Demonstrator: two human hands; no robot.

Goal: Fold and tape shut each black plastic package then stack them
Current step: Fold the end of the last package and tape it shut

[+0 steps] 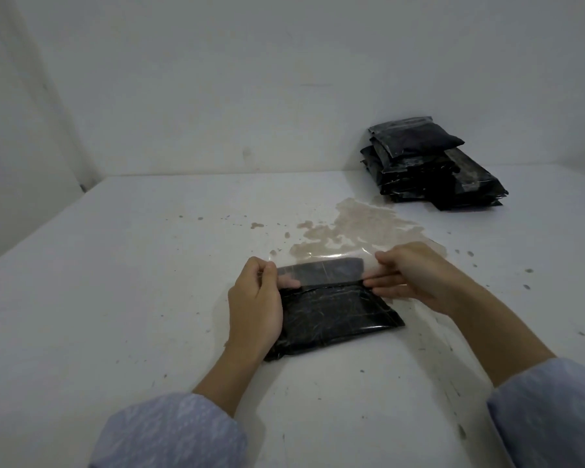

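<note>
Pinching the clear flap [321, 265] with both hands' fingers [382, 283], sealing one package [331, 319]; several finished ones sit in a stack [429, 170].

Dim, flat, cool light — soft shadows, mild overall blur, wide-angle bending at the edges.

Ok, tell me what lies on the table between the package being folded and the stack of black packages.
In the head view, a brownish stain spreads over the white table between the package and the stack; nothing else lies there.
</note>
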